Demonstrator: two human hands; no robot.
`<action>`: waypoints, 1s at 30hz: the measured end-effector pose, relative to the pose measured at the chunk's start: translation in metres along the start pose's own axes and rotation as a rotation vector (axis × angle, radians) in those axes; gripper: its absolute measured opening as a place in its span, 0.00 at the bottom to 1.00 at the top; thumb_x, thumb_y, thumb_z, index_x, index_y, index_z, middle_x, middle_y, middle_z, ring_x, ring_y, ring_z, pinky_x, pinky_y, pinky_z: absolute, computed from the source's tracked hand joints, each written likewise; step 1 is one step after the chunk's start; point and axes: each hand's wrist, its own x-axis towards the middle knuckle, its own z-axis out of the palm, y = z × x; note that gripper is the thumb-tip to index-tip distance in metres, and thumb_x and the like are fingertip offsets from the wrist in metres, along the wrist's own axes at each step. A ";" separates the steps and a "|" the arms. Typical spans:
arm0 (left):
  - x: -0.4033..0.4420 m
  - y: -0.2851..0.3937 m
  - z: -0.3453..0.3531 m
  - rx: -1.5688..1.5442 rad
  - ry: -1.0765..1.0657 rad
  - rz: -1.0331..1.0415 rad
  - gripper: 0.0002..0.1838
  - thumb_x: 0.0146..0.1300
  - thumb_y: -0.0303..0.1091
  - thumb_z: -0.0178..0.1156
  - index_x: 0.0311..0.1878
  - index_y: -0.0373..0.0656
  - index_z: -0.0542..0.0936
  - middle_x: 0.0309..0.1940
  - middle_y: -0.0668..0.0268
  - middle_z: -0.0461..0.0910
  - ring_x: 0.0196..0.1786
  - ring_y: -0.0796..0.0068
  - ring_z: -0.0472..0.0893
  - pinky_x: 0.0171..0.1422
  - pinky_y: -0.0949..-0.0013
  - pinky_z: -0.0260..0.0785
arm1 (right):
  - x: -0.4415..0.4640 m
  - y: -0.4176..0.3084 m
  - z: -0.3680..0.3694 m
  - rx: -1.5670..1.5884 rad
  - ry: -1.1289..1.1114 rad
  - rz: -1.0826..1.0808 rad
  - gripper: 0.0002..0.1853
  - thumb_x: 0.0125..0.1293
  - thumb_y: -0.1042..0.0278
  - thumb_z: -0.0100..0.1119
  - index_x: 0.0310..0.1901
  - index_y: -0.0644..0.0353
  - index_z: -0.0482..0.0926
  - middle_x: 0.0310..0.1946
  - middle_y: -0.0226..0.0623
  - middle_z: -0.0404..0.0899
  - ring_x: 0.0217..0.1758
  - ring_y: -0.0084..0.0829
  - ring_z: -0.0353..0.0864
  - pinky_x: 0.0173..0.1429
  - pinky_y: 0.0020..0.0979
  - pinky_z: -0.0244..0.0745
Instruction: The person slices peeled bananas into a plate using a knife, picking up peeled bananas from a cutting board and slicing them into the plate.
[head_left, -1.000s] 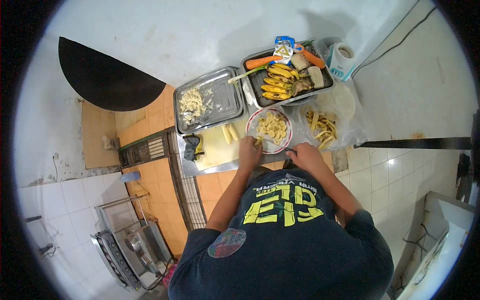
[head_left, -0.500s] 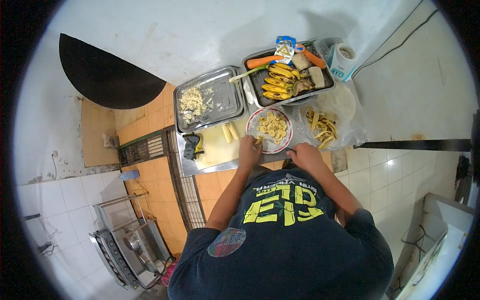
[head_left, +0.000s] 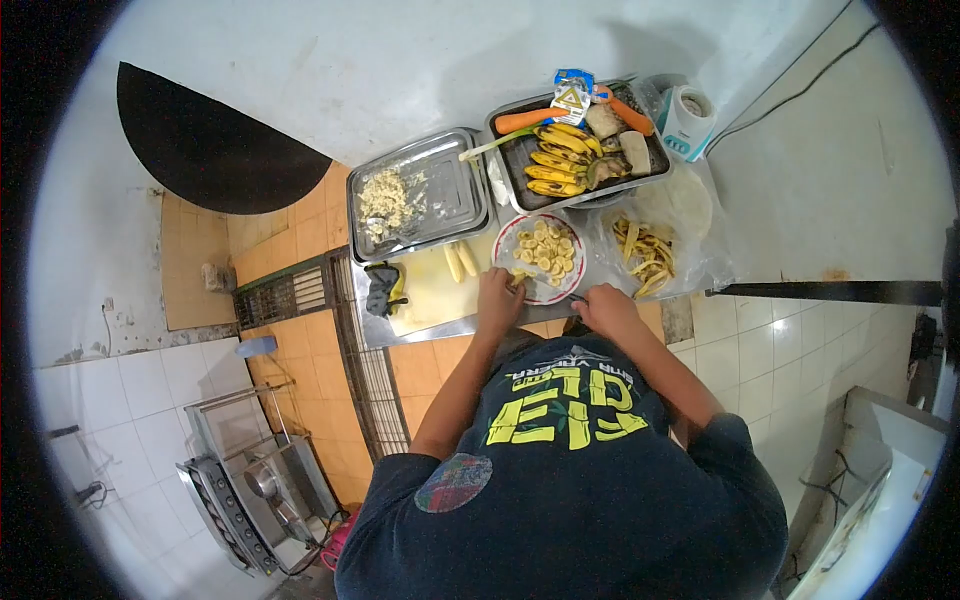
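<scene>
At the left end of the desk [head_left: 377,334], a black and yellow item [head_left: 384,291] lies beside the cutting board [head_left: 425,300]. Behind the board stands a metal tray [head_left: 452,200], with a pale, crumbly mass [head_left: 386,204] spread over its left part. Two peeled bananas [head_left: 461,262] lie side by side on the board, near its far right corner.

To the right of the board, the left hand [head_left: 497,300] is positioned at the near left edge of the red-rimmed plate [head_left: 540,292]. Its grip is closed on a banana piece [head_left: 517,281] at the rim. Banana slices [head_left: 545,245] occupy the middle and far part of the plate.

Behind the plate, a second tray [head_left: 513,165] carries a bunch of bananas [head_left: 560,160], carrots [head_left: 530,120] and a blue packet [head_left: 573,90]. At the near right edge of the plate, the right hand [head_left: 606,310] has its grip clamped on a slim dark tool [head_left: 577,297]; the working end is too small to tell.

Farther right, banana peels [head_left: 645,255] lie on clear plastic [head_left: 705,265]. A white and blue device [head_left: 687,120] stands at the far right corner
</scene>
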 end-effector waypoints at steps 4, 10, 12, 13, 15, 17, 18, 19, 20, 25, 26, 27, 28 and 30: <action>0.001 -0.003 0.001 -0.007 0.003 0.010 0.14 0.53 0.30 0.71 0.37 0.38 0.75 0.36 0.54 0.75 0.44 0.49 0.74 0.49 0.53 0.68 | 0.003 -0.001 -0.004 -0.008 -0.010 0.013 0.24 0.69 0.46 0.61 0.42 0.65 0.86 0.41 0.56 0.85 0.45 0.55 0.86 0.50 0.52 0.80; 0.002 -0.002 0.001 -0.013 0.013 0.003 0.15 0.51 0.30 0.71 0.36 0.39 0.74 0.36 0.54 0.75 0.44 0.49 0.74 0.48 0.53 0.68 | -0.007 -0.006 -0.027 -0.057 0.023 0.019 0.24 0.69 0.46 0.59 0.40 0.65 0.86 0.41 0.55 0.85 0.45 0.56 0.86 0.50 0.52 0.81; 0.002 0.000 0.001 -0.006 0.007 0.003 0.15 0.52 0.30 0.71 0.36 0.39 0.74 0.36 0.54 0.75 0.44 0.49 0.74 0.48 0.53 0.68 | -0.009 -0.003 -0.031 -0.071 0.044 0.020 0.25 0.70 0.46 0.59 0.39 0.66 0.86 0.41 0.56 0.85 0.45 0.56 0.86 0.50 0.52 0.80; 0.002 0.000 0.001 -0.008 0.005 -0.001 0.14 0.52 0.30 0.71 0.36 0.39 0.74 0.36 0.54 0.75 0.44 0.49 0.74 0.48 0.52 0.68 | -0.008 0.000 -0.030 -0.055 0.041 0.015 0.25 0.70 0.46 0.59 0.39 0.66 0.86 0.41 0.56 0.85 0.45 0.56 0.85 0.50 0.52 0.80; 0.001 0.001 0.000 -0.010 0.002 -0.012 0.14 0.53 0.30 0.71 0.37 0.38 0.75 0.36 0.54 0.75 0.44 0.49 0.74 0.49 0.52 0.68 | -0.005 0.007 -0.026 -0.025 0.032 0.003 0.25 0.70 0.46 0.58 0.39 0.66 0.86 0.40 0.56 0.85 0.45 0.57 0.85 0.50 0.52 0.80; 0.001 0.001 0.000 -0.006 0.038 0.021 0.14 0.52 0.29 0.71 0.37 0.38 0.75 0.34 0.54 0.75 0.42 0.50 0.75 0.47 0.54 0.68 | -0.005 0.010 -0.022 -0.001 0.054 -0.007 0.24 0.70 0.46 0.58 0.39 0.65 0.86 0.39 0.56 0.85 0.44 0.57 0.85 0.50 0.52 0.80; 0.001 0.001 0.001 -0.004 0.056 0.038 0.14 0.52 0.28 0.72 0.37 0.38 0.76 0.34 0.55 0.75 0.41 0.51 0.75 0.47 0.54 0.68 | -0.007 0.009 -0.023 0.011 0.065 -0.012 0.24 0.70 0.46 0.58 0.39 0.65 0.87 0.38 0.56 0.85 0.43 0.57 0.85 0.50 0.53 0.80; 0.001 0.001 0.002 -0.005 0.054 0.038 0.14 0.52 0.28 0.71 0.37 0.38 0.76 0.34 0.55 0.75 0.41 0.51 0.75 0.47 0.54 0.68 | -0.009 0.008 -0.023 0.026 0.058 -0.014 0.24 0.70 0.46 0.58 0.38 0.64 0.87 0.38 0.56 0.85 0.43 0.56 0.85 0.50 0.53 0.80; 0.001 0.000 0.002 -0.004 0.052 0.038 0.14 0.52 0.29 0.71 0.37 0.38 0.76 0.34 0.55 0.75 0.41 0.51 0.75 0.47 0.54 0.68 | -0.010 0.005 -0.023 0.041 0.050 -0.018 0.24 0.70 0.46 0.58 0.38 0.64 0.87 0.37 0.56 0.85 0.43 0.56 0.85 0.50 0.53 0.80; 0.001 -0.003 0.002 -0.005 0.042 0.036 0.14 0.54 0.29 0.71 0.38 0.38 0.76 0.34 0.55 0.75 0.41 0.51 0.75 0.47 0.54 0.68 | -0.011 0.003 -0.014 0.062 0.063 -0.064 0.24 0.70 0.46 0.58 0.38 0.63 0.87 0.36 0.55 0.85 0.43 0.56 0.85 0.50 0.52 0.80; 0.001 -0.003 0.002 -0.004 0.035 0.035 0.14 0.54 0.29 0.71 0.38 0.38 0.76 0.34 0.55 0.75 0.41 0.51 0.75 0.47 0.54 0.68 | -0.011 0.003 -0.013 0.059 0.064 -0.057 0.24 0.70 0.46 0.58 0.38 0.63 0.87 0.36 0.54 0.85 0.43 0.55 0.85 0.50 0.52 0.80; 0.001 -0.003 0.002 -0.003 0.029 0.033 0.14 0.54 0.29 0.71 0.38 0.38 0.76 0.34 0.55 0.75 0.41 0.51 0.75 0.47 0.54 0.68 | -0.012 0.001 -0.015 0.055 0.065 -0.049 0.23 0.70 0.46 0.58 0.38 0.62 0.87 0.37 0.54 0.85 0.43 0.55 0.86 0.50 0.52 0.80; 0.001 -0.003 0.002 -0.006 0.030 0.036 0.14 0.54 0.29 0.71 0.38 0.38 0.75 0.33 0.55 0.75 0.41 0.51 0.75 0.47 0.54 0.68 | -0.013 0.000 -0.018 0.055 0.065 -0.037 0.23 0.70 0.46 0.58 0.38 0.62 0.87 0.37 0.54 0.85 0.43 0.55 0.86 0.50 0.52 0.80; 0.001 -0.002 0.000 -0.012 0.032 0.039 0.14 0.54 0.29 0.71 0.37 0.38 0.75 0.33 0.55 0.75 0.40 0.51 0.74 0.46 0.55 0.68 | -0.014 -0.002 -0.026 0.054 0.063 -0.015 0.23 0.70 0.45 0.59 0.39 0.61 0.88 0.37 0.54 0.85 0.43 0.55 0.86 0.49 0.52 0.80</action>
